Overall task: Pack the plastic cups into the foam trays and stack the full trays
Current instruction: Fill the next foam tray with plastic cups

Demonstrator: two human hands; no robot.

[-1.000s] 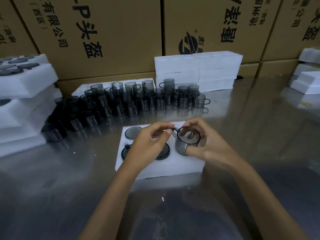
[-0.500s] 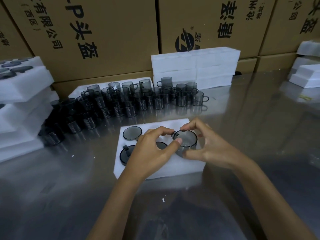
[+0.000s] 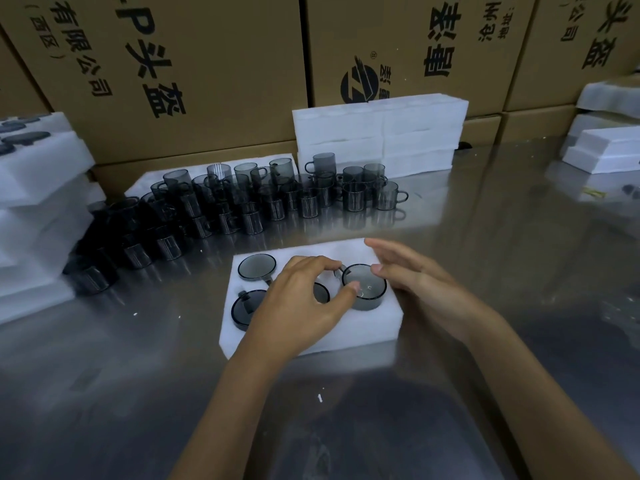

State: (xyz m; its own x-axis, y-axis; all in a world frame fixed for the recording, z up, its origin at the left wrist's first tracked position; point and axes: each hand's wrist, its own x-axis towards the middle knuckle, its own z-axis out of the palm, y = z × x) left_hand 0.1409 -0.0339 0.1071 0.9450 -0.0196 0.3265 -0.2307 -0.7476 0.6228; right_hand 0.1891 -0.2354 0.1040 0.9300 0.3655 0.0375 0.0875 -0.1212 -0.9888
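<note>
The white rectangular foam tray (image 3: 311,334) lies on the shiny metal table (image 3: 485,271), and everything here is placed from it. At its right end a smoky grey translucent plastic cup (image 3: 364,287) sits partly sunk in a round pocket, its rim proud of the foam. The left hand (image 3: 298,303) curls over the tray's middle, thumb and forefinger pinching the cup's rim and small handle; the right hand (image 3: 412,282) hovers spread at the cup's right, fingers loosely straight, one fingertip near the rim. To seat it well, I would turn the handle into its notch, then press evenly on the rim (never one side). Three more cups already lie flush to the left; loose cups (image 3: 277,199) crowd behind the tray.
</note>
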